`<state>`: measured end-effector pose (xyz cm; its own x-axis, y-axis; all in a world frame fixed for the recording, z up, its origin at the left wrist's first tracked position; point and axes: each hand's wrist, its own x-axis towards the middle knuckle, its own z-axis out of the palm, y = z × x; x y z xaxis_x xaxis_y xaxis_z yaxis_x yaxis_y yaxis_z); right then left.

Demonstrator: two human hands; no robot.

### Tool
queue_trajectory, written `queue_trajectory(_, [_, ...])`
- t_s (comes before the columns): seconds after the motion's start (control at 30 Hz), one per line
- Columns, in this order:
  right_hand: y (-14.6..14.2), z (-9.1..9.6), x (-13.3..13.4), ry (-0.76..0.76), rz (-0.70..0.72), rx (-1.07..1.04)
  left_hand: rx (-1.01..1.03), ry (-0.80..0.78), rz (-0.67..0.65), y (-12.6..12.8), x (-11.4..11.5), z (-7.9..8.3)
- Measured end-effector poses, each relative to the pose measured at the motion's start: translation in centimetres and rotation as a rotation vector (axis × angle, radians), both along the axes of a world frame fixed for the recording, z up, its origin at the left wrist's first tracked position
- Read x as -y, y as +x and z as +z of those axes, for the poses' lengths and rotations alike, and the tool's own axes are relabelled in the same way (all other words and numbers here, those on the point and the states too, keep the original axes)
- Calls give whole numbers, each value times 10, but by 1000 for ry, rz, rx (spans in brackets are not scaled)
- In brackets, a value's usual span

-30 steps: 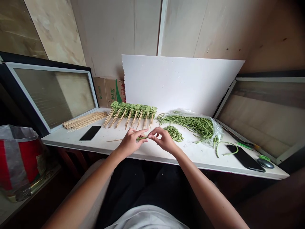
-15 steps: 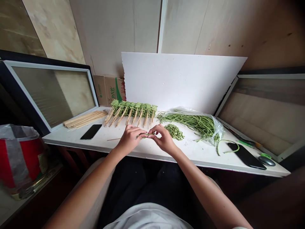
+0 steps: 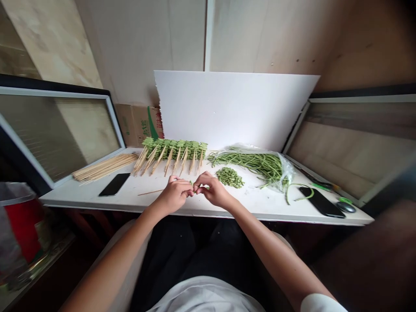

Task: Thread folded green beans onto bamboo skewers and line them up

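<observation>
And here's the outfit, folks: a plain white T-shirt fills the bottom middle of the frame, its short right sleeve popping up at the lower right, over black trousers! The left forearm and right forearm are bare, all the way down to the uncovered left hand and right hand!

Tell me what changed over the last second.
The left hand and right hand closed in around the green bean, hiding more of it; the wooden skewer stayed held, nothing let go. The view turned, sliding the table leftward in frame. The skewered rows and bagged beans stayed put.
</observation>
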<state>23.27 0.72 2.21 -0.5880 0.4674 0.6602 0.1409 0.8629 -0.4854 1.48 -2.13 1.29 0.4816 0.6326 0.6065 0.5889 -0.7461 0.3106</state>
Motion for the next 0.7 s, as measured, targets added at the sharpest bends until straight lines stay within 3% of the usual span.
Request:
queue_trajectory(0.23, [0,3,2,-46,43,5,56,-273,-93,0,2,7])
queue_trajectory(0.53, [26,4,-27,-120,-109,-82,149,-371,-11,-4,3,14])
queue_trajectory(0.6, [38,0,-41,-157,-176,-100,171,-367,31,-8,1,14])
queue_trajectory(0.7, [52,-13,-59,-186,-413,3,177,-372,120,-12,-2,13])
